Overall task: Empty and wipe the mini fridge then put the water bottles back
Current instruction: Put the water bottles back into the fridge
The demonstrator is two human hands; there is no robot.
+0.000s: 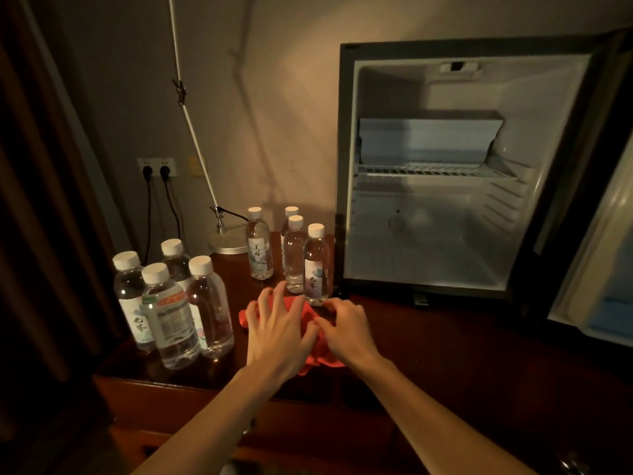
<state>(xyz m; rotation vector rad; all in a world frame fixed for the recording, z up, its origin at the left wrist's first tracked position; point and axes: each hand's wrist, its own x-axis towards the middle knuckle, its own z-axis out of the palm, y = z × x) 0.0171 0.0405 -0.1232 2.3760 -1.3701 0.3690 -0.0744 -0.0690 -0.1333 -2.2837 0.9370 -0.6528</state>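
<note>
The mini fridge [346, 159] stands on the right of the wooden desk with its door [592, 255] swung open to the right. Nothing stands inside it but a wire shelf [435, 171]. A red cloth [318, 358] lies on the desk in front of me. My left hand [277, 330] rests flat on the cloth with fingers spread. My right hand [346, 330] pinches the cloth's right part with curled fingers. Several water bottles stand on the desk: one group at the left [171, 313], another group just behind the cloth [294, 252].
The dark wooden desk [445, 344] ends at a front edge near my forearms. A lamp base [227, 243] with a white slanted arm stands at the back. Two plugs sit in wall sockets [157, 168]. A dark curtain hangs at the left.
</note>
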